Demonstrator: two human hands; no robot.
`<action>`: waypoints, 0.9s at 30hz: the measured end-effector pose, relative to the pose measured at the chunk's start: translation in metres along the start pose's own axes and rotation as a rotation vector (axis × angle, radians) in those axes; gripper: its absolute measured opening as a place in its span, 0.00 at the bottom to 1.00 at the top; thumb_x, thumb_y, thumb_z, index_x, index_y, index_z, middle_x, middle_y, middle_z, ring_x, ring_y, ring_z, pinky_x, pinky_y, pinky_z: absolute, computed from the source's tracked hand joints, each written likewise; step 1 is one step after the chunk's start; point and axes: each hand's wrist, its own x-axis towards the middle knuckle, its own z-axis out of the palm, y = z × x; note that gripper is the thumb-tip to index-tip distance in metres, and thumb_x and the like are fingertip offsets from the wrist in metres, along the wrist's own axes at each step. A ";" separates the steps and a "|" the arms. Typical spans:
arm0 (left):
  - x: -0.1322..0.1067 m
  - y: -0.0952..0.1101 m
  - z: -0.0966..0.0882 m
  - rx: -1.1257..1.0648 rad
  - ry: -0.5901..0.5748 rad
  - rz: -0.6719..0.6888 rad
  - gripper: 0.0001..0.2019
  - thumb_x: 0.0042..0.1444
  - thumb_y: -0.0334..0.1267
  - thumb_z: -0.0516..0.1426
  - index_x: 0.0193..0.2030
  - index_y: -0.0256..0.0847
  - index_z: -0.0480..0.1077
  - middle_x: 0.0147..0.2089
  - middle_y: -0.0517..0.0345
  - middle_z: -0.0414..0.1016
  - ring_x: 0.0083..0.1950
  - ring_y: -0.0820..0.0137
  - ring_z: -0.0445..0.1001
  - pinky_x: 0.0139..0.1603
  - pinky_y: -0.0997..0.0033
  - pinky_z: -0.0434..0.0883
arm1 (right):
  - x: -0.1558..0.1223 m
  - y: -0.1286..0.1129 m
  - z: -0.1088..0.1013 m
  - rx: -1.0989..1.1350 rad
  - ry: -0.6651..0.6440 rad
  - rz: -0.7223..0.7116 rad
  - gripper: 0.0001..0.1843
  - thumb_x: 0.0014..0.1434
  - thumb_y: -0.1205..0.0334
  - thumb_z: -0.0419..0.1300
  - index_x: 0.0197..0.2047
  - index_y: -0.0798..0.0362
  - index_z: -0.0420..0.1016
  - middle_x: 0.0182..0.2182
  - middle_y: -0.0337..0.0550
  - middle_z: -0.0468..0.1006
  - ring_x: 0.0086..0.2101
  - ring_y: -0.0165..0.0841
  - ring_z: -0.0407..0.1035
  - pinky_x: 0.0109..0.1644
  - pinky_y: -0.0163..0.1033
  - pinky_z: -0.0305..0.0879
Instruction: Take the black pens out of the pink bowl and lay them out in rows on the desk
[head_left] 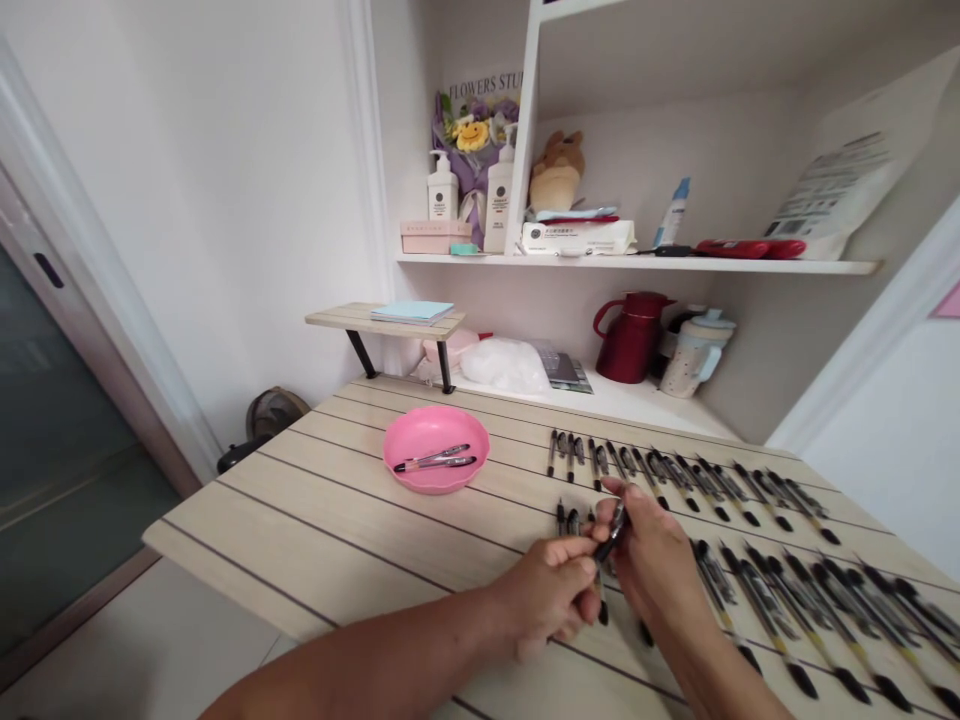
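Note:
Between my two hands is a black pen (pixel 609 540), held at a slant above the table. My left hand (pixel 555 590) pinches its lower end. Around its upper end close the fingers of my right hand (pixel 646 545). A pink bowl (pixel 436 485) to the left of my hands contains two clear-barrelled pens (pixel 439 460) with black ends. Uncapped pens and loose black caps lie in two rows, a back row (pixel 690 480) behind my right hand and a front row (pixel 817 610) to its right. Part of the front row is hidden under my hands.
The wooden table (pixel 315 480) has dark grooves. A small raised stand (pixel 345 318) bears a light blue notebook (pixel 412 312). Behind are a plastic bag (pixel 504 365), a dark red jug (pixel 634 340) and a pale tumbler (pixel 696 355). A white shelf (pixel 660 264) with bottles hangs above.

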 end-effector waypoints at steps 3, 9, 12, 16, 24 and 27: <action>-0.006 0.004 -0.005 -0.039 -0.086 -0.036 0.20 0.51 0.45 0.53 0.49 0.40 0.62 0.19 0.68 0.60 0.12 0.85 0.46 0.15 0.79 0.43 | 0.012 -0.003 -0.008 0.247 -0.033 0.086 0.18 0.52 0.47 0.54 0.41 0.50 0.65 0.27 0.41 0.73 0.26 0.33 0.69 0.25 0.37 0.64; -0.008 0.017 -0.020 -0.081 -0.041 -0.043 0.19 0.49 0.46 0.54 0.46 0.39 0.64 0.20 0.66 0.61 0.14 0.84 0.49 0.16 0.80 0.43 | 0.023 -0.003 -0.019 0.282 0.001 -0.004 0.18 0.48 0.48 0.58 0.40 0.49 0.70 0.28 0.38 0.72 0.28 0.29 0.67 0.31 0.35 0.65; -0.011 0.022 -0.030 -0.076 0.066 -0.013 0.18 0.47 0.45 0.55 0.43 0.37 0.65 0.21 0.65 0.62 0.14 0.84 0.51 0.16 0.80 0.45 | 0.028 0.000 -0.018 0.075 0.010 0.032 0.19 0.45 0.49 0.60 0.38 0.52 0.73 0.22 0.36 0.70 0.22 0.26 0.62 0.24 0.32 0.59; -0.015 0.023 -0.045 -0.064 0.257 0.030 0.18 0.47 0.45 0.55 0.43 0.37 0.65 0.21 0.65 0.63 0.14 0.83 0.52 0.16 0.80 0.46 | 0.041 0.000 -0.008 -0.241 -0.075 0.064 0.20 0.43 0.52 0.61 0.38 0.55 0.73 0.22 0.39 0.74 0.20 0.27 0.61 0.22 0.33 0.55; -0.013 0.020 -0.056 -0.091 0.411 0.097 0.19 0.46 0.45 0.54 0.43 0.37 0.65 0.20 0.66 0.62 0.14 0.83 0.53 0.16 0.81 0.46 | 0.052 -0.002 0.031 -0.868 -0.354 -0.079 0.05 0.41 0.60 0.59 0.21 0.53 0.73 0.12 0.36 0.70 0.17 0.28 0.63 0.22 0.32 0.53; -0.012 0.021 -0.057 -0.089 0.440 0.108 0.18 0.46 0.45 0.54 0.42 0.38 0.65 0.20 0.67 0.62 0.15 0.83 0.53 0.16 0.81 0.47 | 0.050 -0.006 0.040 -1.048 -0.385 -0.114 0.07 0.43 0.59 0.58 0.24 0.53 0.74 0.15 0.38 0.72 0.20 0.29 0.66 0.25 0.33 0.55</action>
